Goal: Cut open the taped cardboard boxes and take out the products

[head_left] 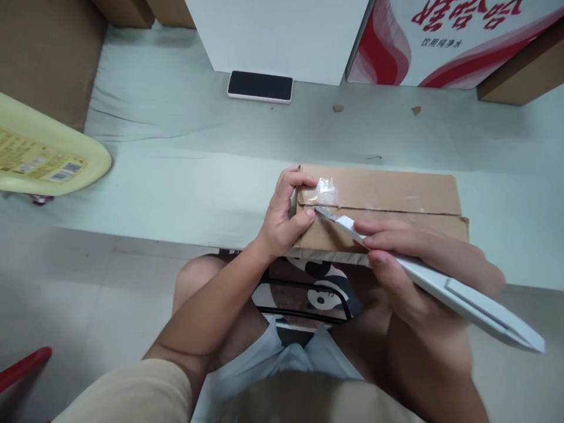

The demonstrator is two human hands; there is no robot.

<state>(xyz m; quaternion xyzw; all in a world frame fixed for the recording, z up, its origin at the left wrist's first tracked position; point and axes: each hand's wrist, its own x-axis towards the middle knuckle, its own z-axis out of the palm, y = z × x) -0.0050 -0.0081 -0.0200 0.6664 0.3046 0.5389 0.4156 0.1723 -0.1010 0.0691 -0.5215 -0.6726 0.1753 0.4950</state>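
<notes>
A brown cardboard box (pixel 396 191) lies at the front edge of the table, a seam running along its top. Clear tape (pixel 326 191) covers the left end of that seam. My left hand (pixel 282 214) grips the box's left end, with fingers over the far corner and thumb on the near flap. In my right hand (pixel 423 270) is a white utility knife (pixel 440 282), fingers closed round its handle. Its metal blade (pixel 325 212) meets the seam beside the tape, close to my left thumb.
A phone (pixel 259 86) lies against a white box (pixel 282 35) at the back. To its right stands a red and white carton (pixel 440 47). A yellow bottle (pixel 53 147) occupies the left side. Small cardboard scraps (pixel 338 108) dot the pale green table cover (pixel 185 176).
</notes>
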